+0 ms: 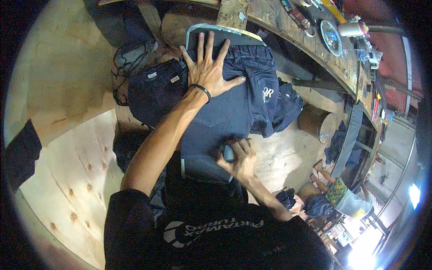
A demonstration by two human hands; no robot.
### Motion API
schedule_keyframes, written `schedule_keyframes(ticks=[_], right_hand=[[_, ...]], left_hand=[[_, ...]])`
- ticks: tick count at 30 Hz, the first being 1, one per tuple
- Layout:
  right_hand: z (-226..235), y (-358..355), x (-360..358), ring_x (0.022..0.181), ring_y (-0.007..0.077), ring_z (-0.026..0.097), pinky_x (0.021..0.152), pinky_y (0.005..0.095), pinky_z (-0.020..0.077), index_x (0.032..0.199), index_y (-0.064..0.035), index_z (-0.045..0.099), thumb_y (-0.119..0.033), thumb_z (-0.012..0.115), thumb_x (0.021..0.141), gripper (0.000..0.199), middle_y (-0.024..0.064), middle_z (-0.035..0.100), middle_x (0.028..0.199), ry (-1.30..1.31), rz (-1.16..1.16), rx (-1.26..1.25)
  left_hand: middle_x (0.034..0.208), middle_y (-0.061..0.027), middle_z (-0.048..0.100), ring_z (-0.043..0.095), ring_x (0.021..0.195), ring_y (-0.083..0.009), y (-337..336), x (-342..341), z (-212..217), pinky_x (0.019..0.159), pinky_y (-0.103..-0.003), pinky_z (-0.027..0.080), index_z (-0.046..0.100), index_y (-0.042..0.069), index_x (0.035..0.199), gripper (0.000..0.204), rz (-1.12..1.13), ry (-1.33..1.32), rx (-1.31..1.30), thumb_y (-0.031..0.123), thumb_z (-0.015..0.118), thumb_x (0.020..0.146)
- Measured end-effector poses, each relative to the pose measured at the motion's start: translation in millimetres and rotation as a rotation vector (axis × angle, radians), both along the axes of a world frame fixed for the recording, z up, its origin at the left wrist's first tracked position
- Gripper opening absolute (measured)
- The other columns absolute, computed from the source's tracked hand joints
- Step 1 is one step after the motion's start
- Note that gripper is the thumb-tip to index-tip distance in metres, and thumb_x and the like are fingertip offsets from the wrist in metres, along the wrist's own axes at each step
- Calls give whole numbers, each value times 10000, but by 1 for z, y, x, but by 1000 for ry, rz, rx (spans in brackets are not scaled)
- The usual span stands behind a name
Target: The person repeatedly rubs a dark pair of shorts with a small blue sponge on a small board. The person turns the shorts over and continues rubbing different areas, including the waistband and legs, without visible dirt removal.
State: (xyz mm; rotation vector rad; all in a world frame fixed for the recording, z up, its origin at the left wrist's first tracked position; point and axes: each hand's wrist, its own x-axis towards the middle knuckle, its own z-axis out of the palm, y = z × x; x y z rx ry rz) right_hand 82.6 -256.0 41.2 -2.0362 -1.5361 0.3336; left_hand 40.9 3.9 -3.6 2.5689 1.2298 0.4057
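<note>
Dark blue denim trousers point(211, 110) lie stretched over a flat board point(194, 32) with a pale rim, close in front of my body. My left hand point(208, 67) presses flat on the cloth near the board's far end, fingers spread wide and fingertips reaching past the waistband. A dark band circles that wrist. Nearer to me, my right hand point(243, 158) is closed around a rounded grey-blue block point(228, 154), which sits against the denim leg. I cannot make out what the block is made of; my fingers cover part of it.
More dark denim point(150, 96) is heaped left of the board. A worn wooden bench point(288, 33) at upper right carries a round dish point(331, 38) and small bottles. A brown drum point(316, 123) stands on the floor. Another person point(344, 193) is at lower right; plywood point(72, 180) lies left.
</note>
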Motion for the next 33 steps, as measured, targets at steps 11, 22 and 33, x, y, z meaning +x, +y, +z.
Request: schedule_keyframes(ticks=[11, 22, 33], right_hand=[[-6, -13, -27, 944, 398, 634, 914, 549, 513, 1057, -62, 755, -378, 930, 720, 494, 172, 698, 1020, 1, 8, -157], [-3, 24, -65, 864, 347, 599, 796, 489, 465, 941, -68, 735, -301, 889, 751, 338, 122, 651, 906, -136, 160, 48], [-10, 51, -90, 939, 381, 561, 797, 511, 447, 946, -102, 729, -402, 902, 736, 405, 136, 631, 1034, -82, 109, -92]], left_hand=[[1816, -221, 112, 77, 1681, -442, 1, 1, -1, 1186, -897, 10, 346, 284, 1721, 1186, -98, -84, 88, 856, 731, 757], [1817, -220, 110, 70, 1687, -416, 6, 1, -2, 1246, -830, 31, 408, 247, 1692, 1059, -202, -111, -4, 808, 694, 840], [1824, -184, 94, 102, 1691, -370, 26, 10, -5, 1289, -779, 63, 419, 267, 1686, 924, -444, -190, -12, 629, 743, 900]])
